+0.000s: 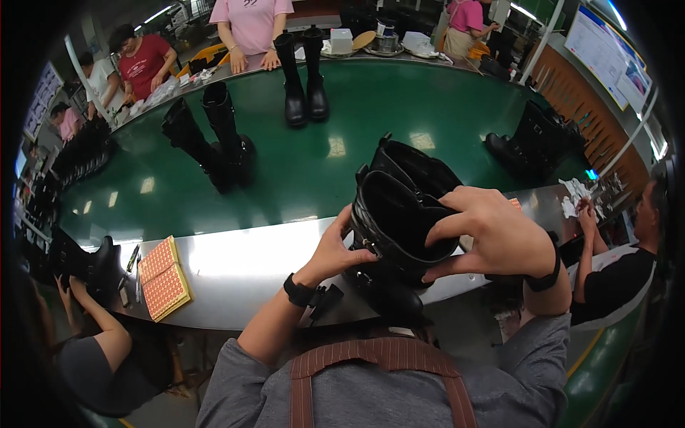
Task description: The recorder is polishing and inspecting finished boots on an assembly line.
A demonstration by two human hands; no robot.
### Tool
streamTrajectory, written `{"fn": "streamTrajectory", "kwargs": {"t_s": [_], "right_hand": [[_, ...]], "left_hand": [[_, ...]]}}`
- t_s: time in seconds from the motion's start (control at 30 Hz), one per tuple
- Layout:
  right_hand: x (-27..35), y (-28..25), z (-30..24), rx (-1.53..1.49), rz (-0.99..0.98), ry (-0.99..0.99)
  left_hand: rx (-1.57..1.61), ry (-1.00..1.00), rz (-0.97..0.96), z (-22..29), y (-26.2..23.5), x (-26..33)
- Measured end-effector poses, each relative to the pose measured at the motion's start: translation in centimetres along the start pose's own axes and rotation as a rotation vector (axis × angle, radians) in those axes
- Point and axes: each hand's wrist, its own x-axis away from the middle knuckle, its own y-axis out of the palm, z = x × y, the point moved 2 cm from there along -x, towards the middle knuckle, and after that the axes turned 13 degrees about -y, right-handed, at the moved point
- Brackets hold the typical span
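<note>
A pair of tall black boots [399, 207] stands at the near metal edge of the conveyor, right in front of me. My left hand [341, 246] grips the left side of the nearer boot's shaft by its buckle strap. My right hand [492, 232] holds the top rim of the same boot on the right, fingers hooked over the opening. The second boot [421, 165] stands just behind it, partly hidden.
Three more pairs of black boots [214, 135] [303, 71] [535, 139] stand on the green conveyor belt [371, 114]. An orange sticker booklet [164, 278] lies on the metal ledge at left. Other people work around the belt, one close at right [614, 264], one at lower left.
</note>
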Motion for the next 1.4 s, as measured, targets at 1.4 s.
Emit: {"fn": "streamTrajectory", "kwargs": {"t_s": [1.4], "right_hand": [[-8.9,3.8,13.0,-0.639,0.267,-0.183]], "left_hand": [[0.636,-0.274,0.406,-6.5,-12.1,0.4]]}}
